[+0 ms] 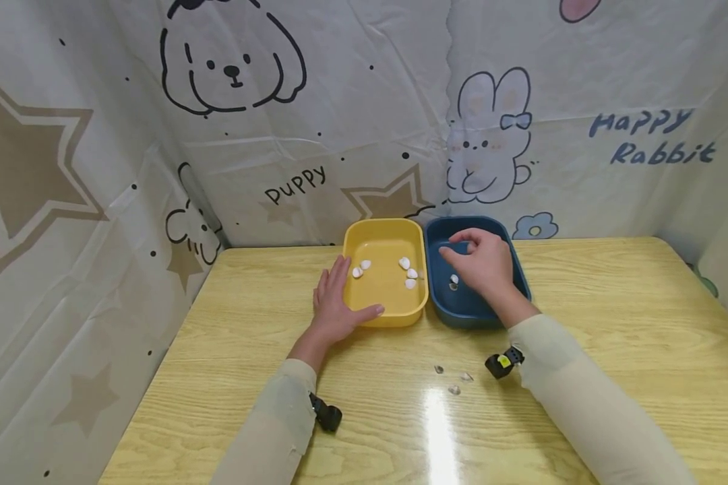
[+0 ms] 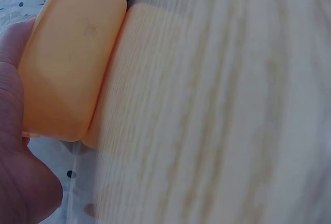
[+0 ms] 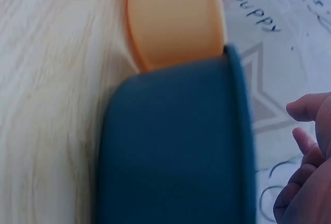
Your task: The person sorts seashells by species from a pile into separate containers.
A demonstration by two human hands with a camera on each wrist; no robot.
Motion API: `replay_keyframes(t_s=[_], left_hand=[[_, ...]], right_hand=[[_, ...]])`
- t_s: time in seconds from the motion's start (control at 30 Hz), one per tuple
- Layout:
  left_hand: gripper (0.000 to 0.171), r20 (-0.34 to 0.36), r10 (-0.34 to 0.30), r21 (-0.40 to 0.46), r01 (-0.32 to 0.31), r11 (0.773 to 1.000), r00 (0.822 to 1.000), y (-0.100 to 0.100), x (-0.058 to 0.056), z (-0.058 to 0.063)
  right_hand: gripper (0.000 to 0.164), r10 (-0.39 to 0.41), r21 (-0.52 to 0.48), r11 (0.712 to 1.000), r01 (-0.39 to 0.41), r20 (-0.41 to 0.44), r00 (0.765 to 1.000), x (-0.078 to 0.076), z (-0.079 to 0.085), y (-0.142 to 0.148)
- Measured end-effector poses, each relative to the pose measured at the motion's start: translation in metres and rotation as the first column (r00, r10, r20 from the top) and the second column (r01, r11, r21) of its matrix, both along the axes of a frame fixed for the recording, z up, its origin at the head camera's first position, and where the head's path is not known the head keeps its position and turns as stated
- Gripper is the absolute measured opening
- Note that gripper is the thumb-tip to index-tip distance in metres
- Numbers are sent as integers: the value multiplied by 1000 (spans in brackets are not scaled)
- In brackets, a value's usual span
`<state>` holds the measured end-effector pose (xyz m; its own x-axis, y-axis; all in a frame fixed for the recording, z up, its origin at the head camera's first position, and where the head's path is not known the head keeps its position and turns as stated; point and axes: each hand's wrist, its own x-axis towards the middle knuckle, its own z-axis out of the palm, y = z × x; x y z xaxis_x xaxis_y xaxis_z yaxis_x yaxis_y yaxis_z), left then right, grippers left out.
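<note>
Against the left side and front rim of a yellow tray [image 1: 383, 322] rests my left hand [image 1: 335, 306], fingers along the side and thumb at the front. Small white shells [image 1: 404, 263], several in number, lie inside that tray. My right hand [image 1: 484, 264] hovers over a dark blue tray [image 1: 470, 322], thumb and index finger apart, with nothing visible between them. Below it, a white shell [image 1: 454, 278] and a darker one [image 1: 453, 287] lie on the blue tray's floor. The right wrist view shows the same spread thumb and finger [image 3: 305, 107] above the rim.
Three small greyish shells [image 1: 454, 390] lie on the wooden table [image 1: 230, 350] in front of the trays. Both trays stand side by side at the table's back edge. A printed curtain [image 1: 352, 114] hangs directly behind them and along the left.
</note>
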<state>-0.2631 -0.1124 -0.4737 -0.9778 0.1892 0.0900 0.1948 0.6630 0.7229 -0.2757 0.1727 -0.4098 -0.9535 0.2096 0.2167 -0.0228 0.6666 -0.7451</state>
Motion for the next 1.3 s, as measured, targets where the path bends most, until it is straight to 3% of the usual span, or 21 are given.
replay_keyframes(t_s=[0.53, 0.93, 1.3], left_hand=[[117, -19, -9, 7, 10, 1000, 1000, -1, -2, -3], [117, -6, 0, 5, 0, 1000, 1000, 0, -1, -1], [117, 4, 1, -1, -1, 1000, 1000, -1, -1, 0]], right_hand=[[22, 199, 16, 980, -200, -187, 962, 48, 15, -12], [18, 303, 61, 953, -297, -210, 930, 77, 9, -7], [18, 333, 74, 943, -325, -173, 927, 99, -11, -1]])
